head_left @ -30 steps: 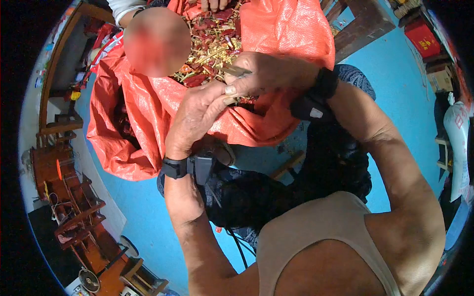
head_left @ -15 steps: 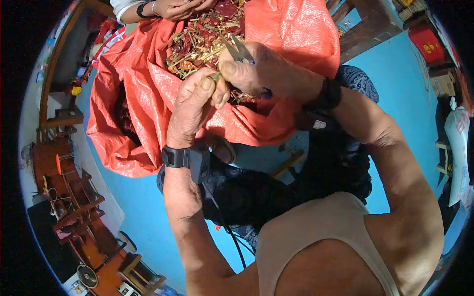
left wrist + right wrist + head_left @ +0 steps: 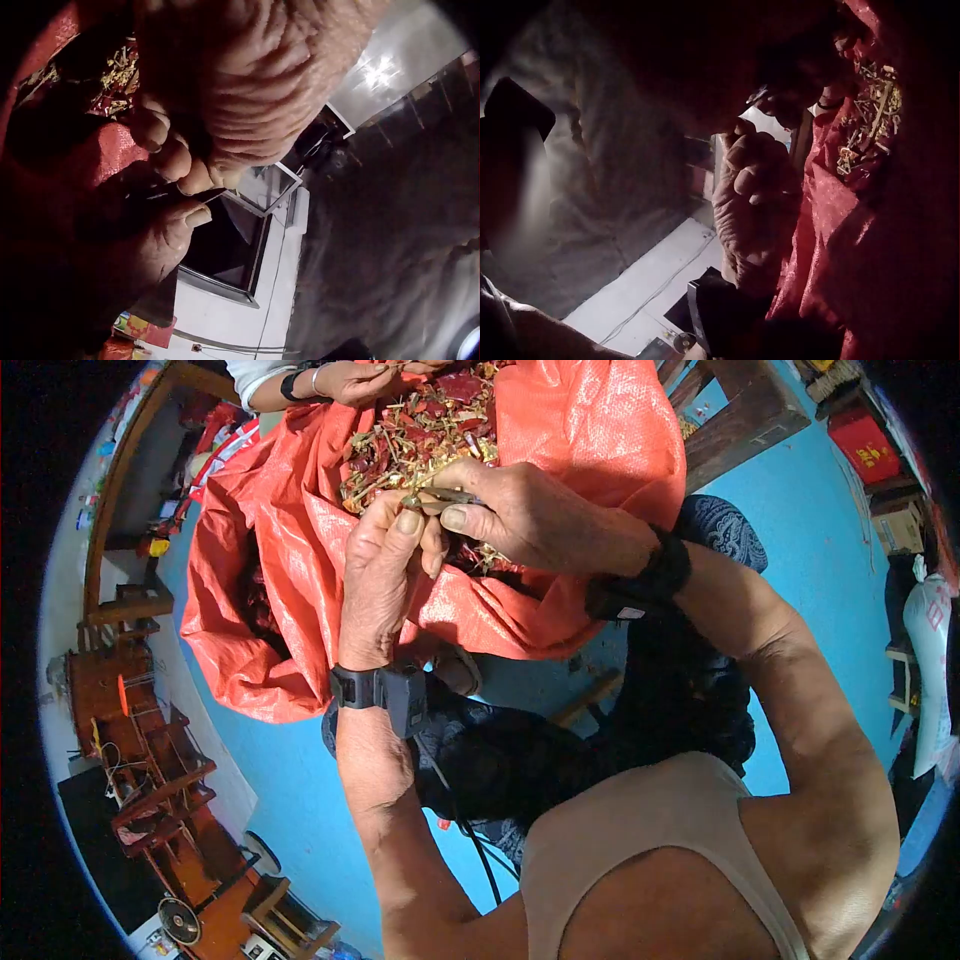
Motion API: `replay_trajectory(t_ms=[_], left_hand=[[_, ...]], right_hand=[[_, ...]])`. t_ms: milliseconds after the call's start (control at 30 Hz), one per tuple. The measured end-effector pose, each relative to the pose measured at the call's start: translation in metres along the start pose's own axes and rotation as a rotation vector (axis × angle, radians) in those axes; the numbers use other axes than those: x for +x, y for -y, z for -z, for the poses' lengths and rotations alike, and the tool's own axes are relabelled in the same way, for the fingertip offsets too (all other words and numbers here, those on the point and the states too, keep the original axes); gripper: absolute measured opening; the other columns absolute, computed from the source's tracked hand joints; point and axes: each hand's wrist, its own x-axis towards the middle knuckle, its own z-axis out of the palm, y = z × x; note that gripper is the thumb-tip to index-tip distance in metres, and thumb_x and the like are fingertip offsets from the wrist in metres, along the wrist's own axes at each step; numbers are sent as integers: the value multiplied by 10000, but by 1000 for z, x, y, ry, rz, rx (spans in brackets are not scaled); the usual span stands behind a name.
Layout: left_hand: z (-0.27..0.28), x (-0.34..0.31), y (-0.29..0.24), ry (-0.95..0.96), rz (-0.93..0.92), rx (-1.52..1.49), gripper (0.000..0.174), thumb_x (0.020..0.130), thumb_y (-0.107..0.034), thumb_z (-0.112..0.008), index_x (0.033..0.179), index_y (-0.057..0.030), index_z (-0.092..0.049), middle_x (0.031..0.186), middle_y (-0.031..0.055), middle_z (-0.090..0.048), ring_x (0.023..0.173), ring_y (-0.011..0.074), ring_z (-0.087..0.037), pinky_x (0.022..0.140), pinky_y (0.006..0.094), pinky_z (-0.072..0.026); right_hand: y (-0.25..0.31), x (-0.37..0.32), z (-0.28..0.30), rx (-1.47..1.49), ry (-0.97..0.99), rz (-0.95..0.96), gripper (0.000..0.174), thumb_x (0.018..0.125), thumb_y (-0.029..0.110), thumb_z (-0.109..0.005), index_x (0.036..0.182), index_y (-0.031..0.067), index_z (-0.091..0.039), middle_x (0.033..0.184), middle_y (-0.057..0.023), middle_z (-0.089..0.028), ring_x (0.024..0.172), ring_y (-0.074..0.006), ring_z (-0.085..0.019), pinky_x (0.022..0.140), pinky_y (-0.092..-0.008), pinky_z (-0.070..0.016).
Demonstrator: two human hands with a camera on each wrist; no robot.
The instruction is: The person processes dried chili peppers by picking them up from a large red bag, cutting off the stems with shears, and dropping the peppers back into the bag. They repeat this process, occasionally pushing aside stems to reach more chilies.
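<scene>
Over an orange-red woven sack both hands meet. My left hand pinches a small greenish-brown stem piece between thumb and fingers. My right hand grips a small pair of scissors, its blades pointing left, right at the left fingertips. Beneath the hands, the sack holds dried red chilies mixed with pale stems and seeds. The left wrist view shows the right thumb near the left fingertips. In the right wrist view, the left fingers are curled, while the right hand is mostly in shadow.
Another person's hand with a bracelet is over the sack's far side. A wooden stool or bench stands at the far right, a white sack at the right edge. Wooden furniture lines the left, beside the blue floor.
The hands were pressed together, then parted slightly as the scissors' spread blades pointed up. Now the blades have swung left and down to the left fingertips. The other person's hand has come further into view.
</scene>
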Motion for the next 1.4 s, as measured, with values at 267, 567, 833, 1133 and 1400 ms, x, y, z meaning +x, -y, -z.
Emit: replay_trajectory(t_ms=[267,567,833,1133,1400], left_hand=[[8,-1,3,26,65,28,180,860,-172,-557,878,5,-529,641,28,-522,532,77,-435,511,192,-356],[7,-3,3,33,96,60,193,865,-181,-552,858,11,-535,623,26,-521,508,67,-425,475,180,-347],[4,-5,-5,45,85,91,242,889,-235,-507,849,3,-530,574,5,-465,473,60,-373,444,185,-306],[10,-10,4,314,134,-334,249,881,-259,-511,794,-27,-487,525,-17,-380,431,66,-320,410,203,-276],[14,-6,19,566,275,-765,321,894,-299,-474,707,-42,-431,487,-28,-333,374,69,-292,354,226,-290]], right_hand=[[-8,-2,-1,-49,-4,26,196,855,184,-530,886,-8,-506,676,-176,-518,592,-287,-552,549,-358,-419],[-3,1,10,-213,18,66,192,821,184,-564,850,-5,-539,641,-170,-534,583,-287,-572,541,-353,-437],[-3,1,3,-222,-23,75,213,813,219,-571,831,10,-531,654,-185,-544,627,-321,-585,548,-372,-444],[12,0,3,-178,102,29,209,842,213,-542,859,4,-541,689,-150,-569,659,-278,-597,578,-335,-457],[6,-3,3,-218,108,109,279,844,303,-529,825,24,-532,675,-123,-545,625,-235,-582,559,-317,-444]])
